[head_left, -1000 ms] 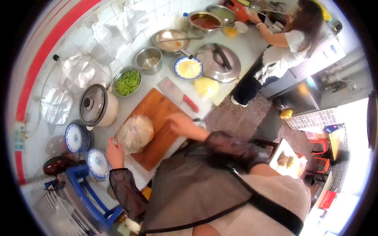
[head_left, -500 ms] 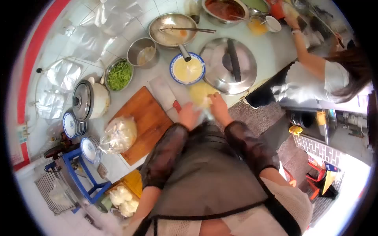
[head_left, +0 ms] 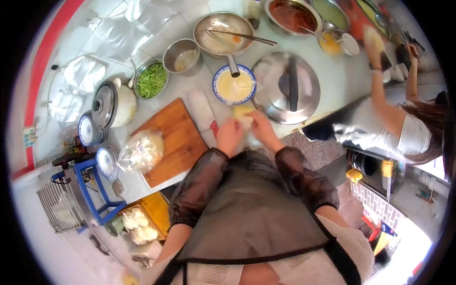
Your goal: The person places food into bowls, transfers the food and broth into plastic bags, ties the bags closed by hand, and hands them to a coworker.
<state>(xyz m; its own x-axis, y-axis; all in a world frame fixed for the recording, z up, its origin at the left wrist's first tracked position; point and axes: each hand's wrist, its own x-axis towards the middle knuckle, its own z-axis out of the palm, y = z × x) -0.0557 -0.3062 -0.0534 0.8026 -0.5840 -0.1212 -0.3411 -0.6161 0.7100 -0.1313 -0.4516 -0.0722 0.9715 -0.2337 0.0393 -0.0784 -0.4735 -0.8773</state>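
My left hand [head_left: 230, 137] and my right hand [head_left: 262, 129] are close together at the counter's near edge. Fingers of both are closed on what looks like a clear plastic bag with something yellow [head_left: 242, 111] in it; motion blurs the details. Just beyond stands a blue-rimmed bowl [head_left: 223, 85] of pale yellow liquid. A cleaver [head_left: 200, 108] with a red handle lies left of my hands, beside a wooden cutting board [head_left: 178, 137]. On the board's left side sits a filled clear plastic bag [head_left: 145, 149]. To the right is a large steel lid [head_left: 270, 78] with a black handle.
A frying pan [head_left: 209, 42] with chopsticks, a steel pot [head_left: 171, 59] and a bowl of chopped greens [head_left: 152, 80] line the back. A basin of red sauce [head_left: 292, 19] stands at the far right. Another person [head_left: 380, 118] works to my right. Stacked plates [head_left: 107, 164] sit left.
My hands have drawn closer together, and less of the yellow thing shows beyond them. The view has shifted slightly. The co-worker's arms have moved, and both now show.
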